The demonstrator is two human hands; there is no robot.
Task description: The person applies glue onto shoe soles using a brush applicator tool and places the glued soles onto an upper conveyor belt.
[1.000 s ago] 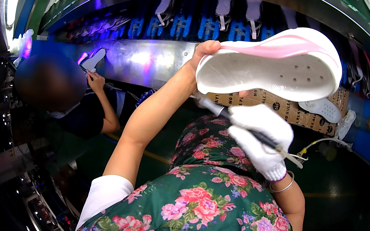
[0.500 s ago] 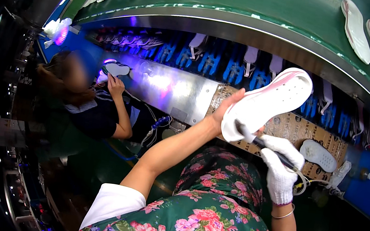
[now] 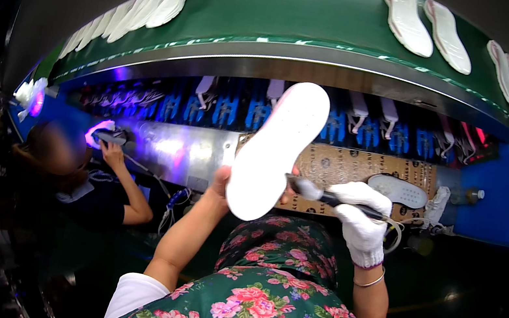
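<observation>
My bare left hand [image 3: 220, 185] is closed around the lower part of a white shoe sole [image 3: 279, 146], its thumb at the left edge and fingertips showing at the right edge. The sole stands tilted in front of me, its broad face bright and nearly washed out. In a white knitted glove, my right hand [image 3: 360, 221] grips a black-handled brush-like tool [image 3: 343, 202] with a thin pale hose trailing from it. The tool's tip meets the sole's right edge, or lies just beside it; which one I cannot tell.
A greyish-white sole [image 3: 398, 191] lies on the brown cardboard [image 3: 332, 164]. Several white soles rest on the green belt [image 3: 290, 9] above. Blue racks [image 3: 226, 107] with hanging straps line the back. At the left a co-worker's hand [image 3: 113, 155] holds a shoe part near a glowing lamp [image 3: 33, 98].
The sole has swung left and turned more upright, and its dotted holes have faded into glare. My right hand has followed leftward with the tool. The whole view has shifted.
</observation>
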